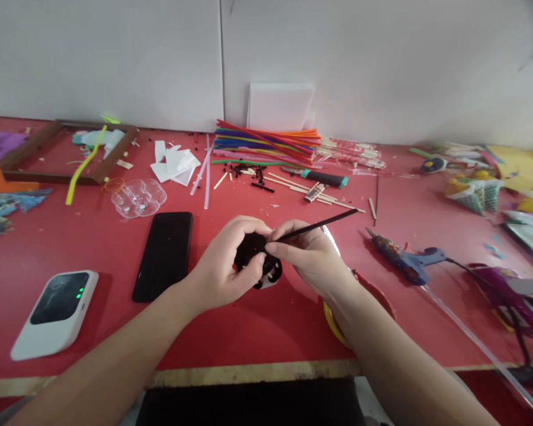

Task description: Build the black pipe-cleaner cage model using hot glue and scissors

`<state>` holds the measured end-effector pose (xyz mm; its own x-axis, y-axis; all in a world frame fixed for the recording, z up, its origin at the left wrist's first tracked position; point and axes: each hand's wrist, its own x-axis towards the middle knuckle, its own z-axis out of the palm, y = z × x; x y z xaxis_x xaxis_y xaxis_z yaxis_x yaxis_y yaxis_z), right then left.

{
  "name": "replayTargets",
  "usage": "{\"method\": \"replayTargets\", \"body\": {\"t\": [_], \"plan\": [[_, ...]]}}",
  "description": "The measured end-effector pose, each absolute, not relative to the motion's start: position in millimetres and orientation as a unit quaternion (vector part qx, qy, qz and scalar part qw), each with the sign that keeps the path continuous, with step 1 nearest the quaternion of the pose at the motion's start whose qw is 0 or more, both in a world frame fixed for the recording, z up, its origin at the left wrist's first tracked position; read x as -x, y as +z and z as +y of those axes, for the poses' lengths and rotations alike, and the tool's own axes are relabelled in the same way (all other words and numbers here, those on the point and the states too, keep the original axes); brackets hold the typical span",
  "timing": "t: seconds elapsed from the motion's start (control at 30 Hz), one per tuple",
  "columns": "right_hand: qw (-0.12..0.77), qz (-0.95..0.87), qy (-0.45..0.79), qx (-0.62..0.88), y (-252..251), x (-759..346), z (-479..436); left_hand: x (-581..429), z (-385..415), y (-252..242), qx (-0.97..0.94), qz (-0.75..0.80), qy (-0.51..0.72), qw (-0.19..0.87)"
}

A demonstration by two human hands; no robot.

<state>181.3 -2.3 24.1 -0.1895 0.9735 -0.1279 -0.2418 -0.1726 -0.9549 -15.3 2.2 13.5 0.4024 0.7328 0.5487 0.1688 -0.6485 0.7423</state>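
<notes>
A black phone (pixel 163 256) near a white device (pixel 55 316), a brown frame (pixel 48 176) beyond them.

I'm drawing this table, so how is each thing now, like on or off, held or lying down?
Left hand: curled around the black round thing
Right hand: pinching the black stick
Phone: lying flat, screen dark
White gadget: lying down, green lights on
Glue gun: lying down, clear stick at its back; can't tell if hot
Brown frame: lying flat
Colored sticks: lying in a pile
</notes>
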Motion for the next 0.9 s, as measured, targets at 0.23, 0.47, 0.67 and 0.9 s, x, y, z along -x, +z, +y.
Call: {"method": "replayTargets", "body": {"t": [0.23, 0.47, 0.67, 0.9], "plan": [[0.484, -0.438, 0.627, 0.425, 29.8, -180.4, -2.6, 15.5, 1.9, 12.3, -0.817, 0.263, 0.468, 0.209], [0.46, -0.475, 0.606, 0.442, 31.4, -184.5, -1.5, 14.3, 1.5, 12.2, -0.845, 0.263, 0.446, 0.132], [0.454, -0.455, 0.632, 0.433, 28.5, -186.6, 1.6, 13.5, 0.6, 12.8, -0.856, 0.258, 0.432, 0.12], [0.441, -0.473, 0.614, 0.452, 30.1, -188.9, 0.3, 10.8, -0.9, 11.3, -0.854, 0.237, 0.439, 0.144]]}}
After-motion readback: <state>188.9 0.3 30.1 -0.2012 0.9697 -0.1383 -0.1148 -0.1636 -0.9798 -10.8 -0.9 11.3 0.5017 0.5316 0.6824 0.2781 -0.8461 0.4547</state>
